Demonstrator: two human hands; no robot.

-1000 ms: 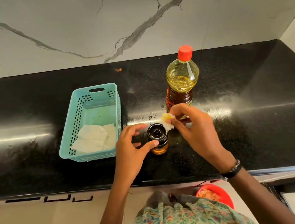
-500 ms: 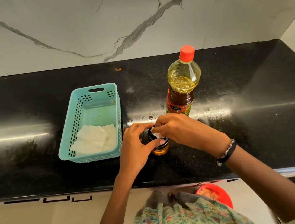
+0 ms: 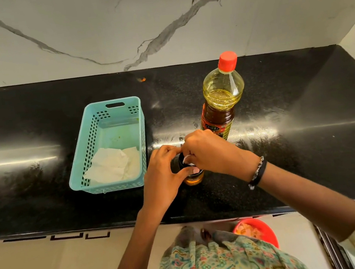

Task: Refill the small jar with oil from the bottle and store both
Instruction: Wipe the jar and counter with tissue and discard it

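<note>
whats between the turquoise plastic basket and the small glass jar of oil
In the head view, the left hand gripping the small glass jar lies between it and the turquoise plastic basket; otherwise bare black counter.

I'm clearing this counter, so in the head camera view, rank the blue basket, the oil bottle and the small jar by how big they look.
1. Blue basket, largest.
2. Oil bottle.
3. Small jar, smallest, though both hands partly cover it.
</note>
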